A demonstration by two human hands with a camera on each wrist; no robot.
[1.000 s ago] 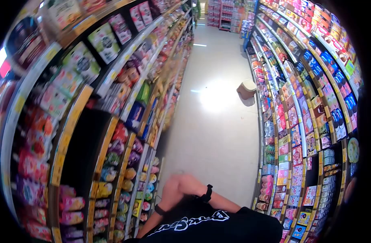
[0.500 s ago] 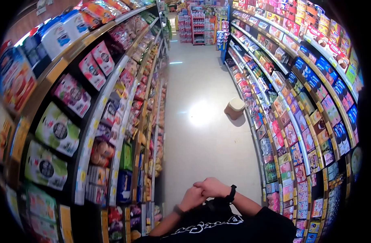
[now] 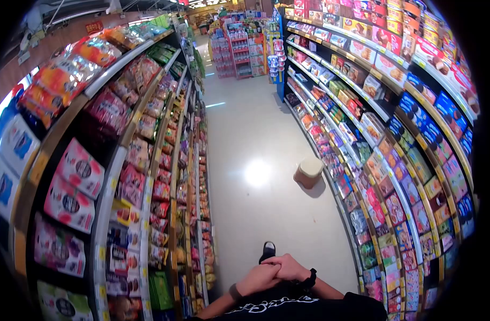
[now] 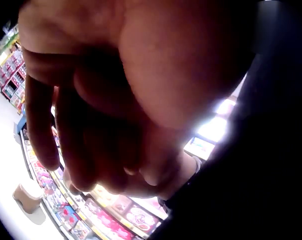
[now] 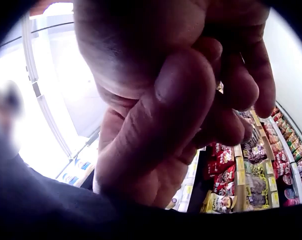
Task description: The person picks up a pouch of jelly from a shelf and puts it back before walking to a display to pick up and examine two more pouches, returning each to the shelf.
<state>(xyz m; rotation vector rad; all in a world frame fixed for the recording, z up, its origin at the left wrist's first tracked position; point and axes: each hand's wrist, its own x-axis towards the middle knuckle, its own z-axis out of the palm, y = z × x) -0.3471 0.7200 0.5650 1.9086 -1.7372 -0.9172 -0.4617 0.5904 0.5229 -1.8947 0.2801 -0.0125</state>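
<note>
In front of the dark shirt, the left hand (image 3: pixel 258 279) and right hand (image 3: pixel 288 267) rest together low in the head view, touching at the fingers. Seen from the left wrist, the left hand (image 4: pixel 86 100) has its fingers hanging loosely curled, with the right hand (image 4: pixel 173 175) against it. The right wrist view has the right hand (image 5: pixel 136 50) close up, fingers loosely bent beside the left hand (image 5: pixel 151 177). Neither hand holds any goods. Where the fingers overlap, the exact contact is partly hidden.
Shelves of packaged snacks (image 3: pixel 75 206) line the left side; boxed goods (image 3: pixel 411 182) fill those on the right. A brown stool with a pale top (image 3: pixel 309 170) stands on the aisle floor (image 3: pixel 245 214) by the right shelves. A pink display rack (image 3: pixel 238 51) is farther back.
The head view has tilted up and shows more of the far aisle. The hands stay together low in front of the shirt, and a dark shoe has come into view beyond them.
</note>
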